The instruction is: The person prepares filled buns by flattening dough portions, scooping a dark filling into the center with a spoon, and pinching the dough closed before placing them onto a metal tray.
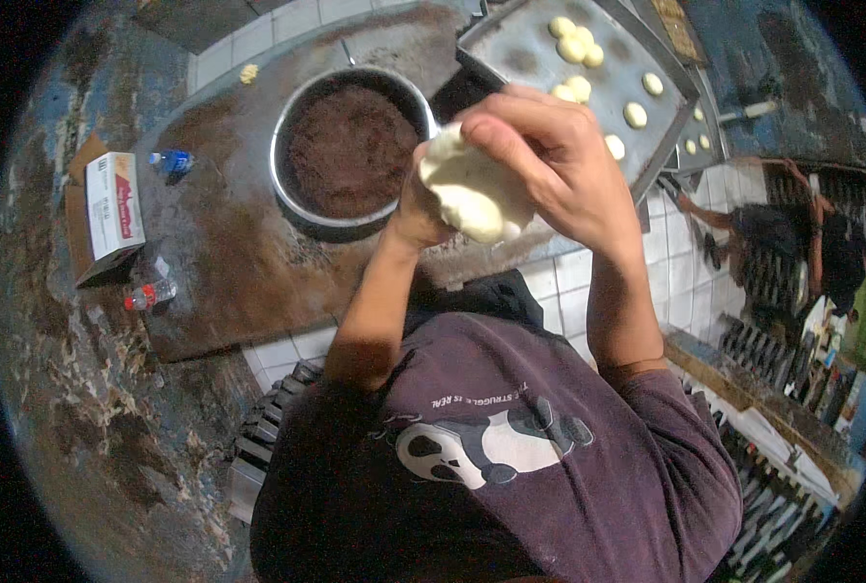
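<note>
Both hands hold a piece of pale dough in front of my chest. My left hand is wrapped round it from the left, with its fingers partly hidden behind the dough. At its upper right edge, my right hand is closed, thumb pressed on the dough and fingers curled over. Just left of the hands stands a round metal pot holding a dark brown crumbly mass. Behind the right hand lies a metal baking tray with several pale dough balls.
The pot stands on a worn brown table. At the left are an open cardboard box, a blue-labelled bottle and a red-capped bottle. A small yellowish scrap lies at the far edge. Another person is at the right.
</note>
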The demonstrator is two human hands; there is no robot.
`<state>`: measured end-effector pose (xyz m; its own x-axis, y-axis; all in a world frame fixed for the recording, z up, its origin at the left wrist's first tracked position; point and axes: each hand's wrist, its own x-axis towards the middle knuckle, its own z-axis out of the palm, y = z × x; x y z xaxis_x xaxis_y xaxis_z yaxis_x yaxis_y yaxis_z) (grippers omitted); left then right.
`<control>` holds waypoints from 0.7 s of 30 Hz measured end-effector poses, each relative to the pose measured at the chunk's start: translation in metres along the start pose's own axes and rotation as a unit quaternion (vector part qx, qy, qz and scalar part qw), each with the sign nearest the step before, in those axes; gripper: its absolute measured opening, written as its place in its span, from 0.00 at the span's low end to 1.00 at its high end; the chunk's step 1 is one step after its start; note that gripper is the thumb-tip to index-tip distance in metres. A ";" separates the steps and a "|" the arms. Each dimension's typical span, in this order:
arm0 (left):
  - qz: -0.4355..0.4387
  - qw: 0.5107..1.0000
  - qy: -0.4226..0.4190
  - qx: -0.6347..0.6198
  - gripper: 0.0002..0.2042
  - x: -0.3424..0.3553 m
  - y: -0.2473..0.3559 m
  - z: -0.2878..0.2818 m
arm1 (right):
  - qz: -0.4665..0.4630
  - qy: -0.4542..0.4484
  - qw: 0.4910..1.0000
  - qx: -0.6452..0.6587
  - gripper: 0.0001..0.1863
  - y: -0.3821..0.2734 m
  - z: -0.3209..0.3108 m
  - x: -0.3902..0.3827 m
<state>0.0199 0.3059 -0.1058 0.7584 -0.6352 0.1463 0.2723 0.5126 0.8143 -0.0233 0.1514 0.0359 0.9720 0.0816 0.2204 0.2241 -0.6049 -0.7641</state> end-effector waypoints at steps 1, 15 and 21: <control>-0.019 1.000 -0.010 0.020 0.27 -0.009 -0.002 0.000 | 0.015 0.032 0.997 -0.071 0.20 0.009 0.003 -0.005; -0.128 0.914 0.185 0.338 0.26 -0.130 -0.021 -0.082 | 0.444 0.008 0.826 -0.348 0.27 0.359 0.233 -0.269; -0.126 0.846 0.217 0.471 0.20 -0.198 0.007 -0.152 | 0.426 -0.009 0.839 -0.338 0.23 0.333 0.213 -0.260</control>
<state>-0.0386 0.5236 -0.2144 0.9482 -0.2786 -0.1526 0.0206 -0.4255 0.9047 -0.1861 0.0978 -0.4053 0.7616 -0.5998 -0.2454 -0.6378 -0.7608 -0.1199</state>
